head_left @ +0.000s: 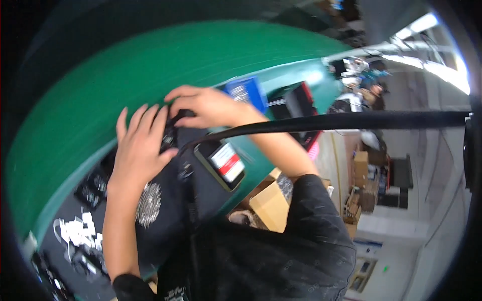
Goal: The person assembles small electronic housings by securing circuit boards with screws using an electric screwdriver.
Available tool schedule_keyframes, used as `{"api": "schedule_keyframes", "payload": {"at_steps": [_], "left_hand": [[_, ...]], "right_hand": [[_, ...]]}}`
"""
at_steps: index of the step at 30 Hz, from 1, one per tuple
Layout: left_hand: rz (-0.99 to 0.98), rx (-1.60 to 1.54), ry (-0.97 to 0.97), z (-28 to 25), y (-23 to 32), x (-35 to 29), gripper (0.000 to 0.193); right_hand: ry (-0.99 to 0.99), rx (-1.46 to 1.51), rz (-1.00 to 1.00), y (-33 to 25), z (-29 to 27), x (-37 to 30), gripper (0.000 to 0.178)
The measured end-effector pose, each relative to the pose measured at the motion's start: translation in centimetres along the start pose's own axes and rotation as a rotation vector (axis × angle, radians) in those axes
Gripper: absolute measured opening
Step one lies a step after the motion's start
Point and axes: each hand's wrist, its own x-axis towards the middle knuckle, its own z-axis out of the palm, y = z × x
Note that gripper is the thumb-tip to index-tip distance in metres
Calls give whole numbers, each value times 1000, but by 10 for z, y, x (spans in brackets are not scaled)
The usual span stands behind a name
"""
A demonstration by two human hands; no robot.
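Observation:
My right hand (206, 108) curls its fingers and thumb around a small black part (185, 115) above the dark mat (201, 195); its kind is too blurred to tell. Just left of it, my left hand (142, 145) has its fingers stretched out and its thumb apart, over dark pieces (168, 138) that it partly hides. Beside my left wrist lies a round heap of small silvery metal parts (149, 204). A phone-like device (221, 164) with a lit white and red screen rests below my right forearm.
A blue bin (253, 93) of small metal parts stands beyond my right wrist, near a black and red box (296, 103). White pieces (78, 232) and black parts (91, 188) lie at left. An open carton (271, 205) sits by my body. A black strap (326, 121) crosses the view.

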Motion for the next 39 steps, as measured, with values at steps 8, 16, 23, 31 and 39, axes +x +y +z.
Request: {"api": "schedule_keyframes", "payload": {"at_steps": [8, 16, 23, 31, 39], "left_hand": [[110, 97, -96, 32, 7, 8, 85], [-60, 211, -50, 32, 8, 7, 61], [-107, 285, -50, 22, 9, 10, 97], [-230, 129, 254, -15, 22, -68, 70], [143, -252, 395, 10, 85, -155, 19]], "right_hand": [[16, 857, 627, 17, 9, -38, 55], [-37, 609, 755, -2, 12, -13, 52], [27, -129, 267, 36, 39, -4, 40], [159, 35, 399, 5, 63, -2, 42], [558, 67, 500, -41, 27, -99, 44]]}}
